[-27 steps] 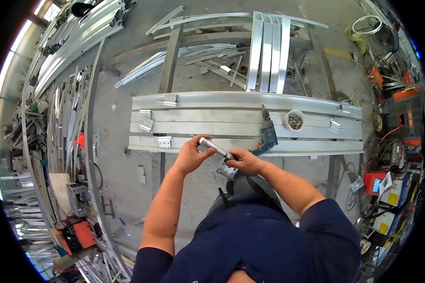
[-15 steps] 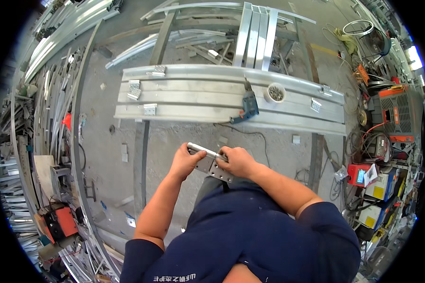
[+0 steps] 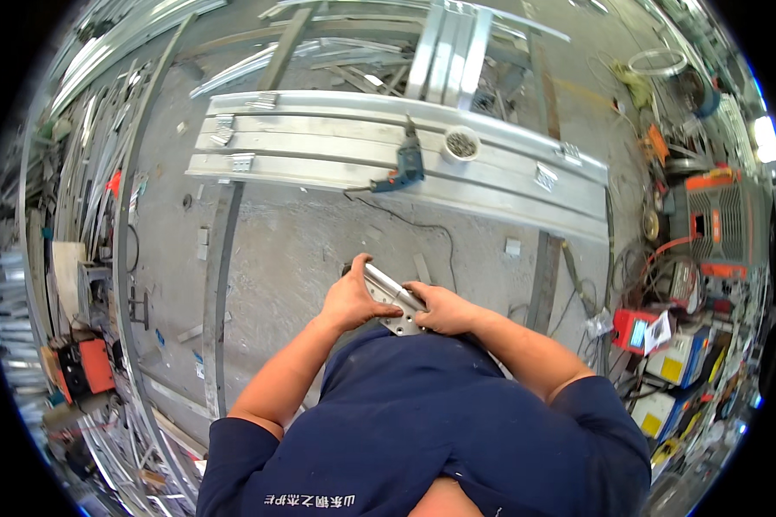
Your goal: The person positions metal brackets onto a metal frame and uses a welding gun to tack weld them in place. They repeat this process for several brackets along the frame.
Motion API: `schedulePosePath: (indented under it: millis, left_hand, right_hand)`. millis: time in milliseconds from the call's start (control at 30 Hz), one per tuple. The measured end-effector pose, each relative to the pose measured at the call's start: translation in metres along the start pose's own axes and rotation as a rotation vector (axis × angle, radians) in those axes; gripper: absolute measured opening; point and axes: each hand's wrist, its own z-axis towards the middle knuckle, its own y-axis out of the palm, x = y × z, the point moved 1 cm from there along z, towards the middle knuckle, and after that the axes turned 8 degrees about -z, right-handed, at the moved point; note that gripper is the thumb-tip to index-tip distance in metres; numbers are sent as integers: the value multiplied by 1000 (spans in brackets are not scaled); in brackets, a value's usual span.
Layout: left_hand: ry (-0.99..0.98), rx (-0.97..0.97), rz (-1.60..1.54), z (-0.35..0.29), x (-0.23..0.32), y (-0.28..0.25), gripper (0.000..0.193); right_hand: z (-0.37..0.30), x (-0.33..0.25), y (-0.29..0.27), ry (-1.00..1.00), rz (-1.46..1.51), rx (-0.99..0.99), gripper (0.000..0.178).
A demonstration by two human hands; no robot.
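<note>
In front of my waist I hold a silvery metal hinge [image 3: 390, 283], its round barrel slanting down to the right and its drilled plates below. My left hand [image 3: 350, 300] grips the barrel's upper left end, with the thumb across the plates. Closed on the lower right end is my right hand [image 3: 445, 308]. Part of the plates is hidden by my fingers and shirt. Beyond my hands, a blue-grey power drill [image 3: 411, 160] lies on long metal panels [image 3: 328, 148], beside a white tub [image 3: 447, 155] of small metal fasteners.
Several hinges, such as one at the panels' left [image 3: 242, 162] and one at the right [image 3: 545, 177], rest on the panels. The drill's cord [image 3: 444, 231] trails over the floor. Metal stock lines the left; an orange-and-grey machine [image 3: 720, 226] stands at the right.
The hinge has tilted more steeply, and my left thumb has moved down over its plates. The panels, drill and tub appear farther up and left as my view shifts.
</note>
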Motion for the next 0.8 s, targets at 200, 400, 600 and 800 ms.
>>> schedulePosePath:
  millis: [200,400,600,800]
  left_hand:
    - [55,-64,87,-6,54,55,112]
    - [162,-36,114,-7,77,72,111]
    - [238,-55,133,2,100,61,107]
    - [318,-19,-133,29,85,46,62]
  right_hand:
    - [-103,85,-25,-54,315,-219,69]
    - [-151,151,-72,391,-417,358,64]
    - [-110,96,-50,31,272,497,63]
    - [-65,55,-22,-17,318,372,31]
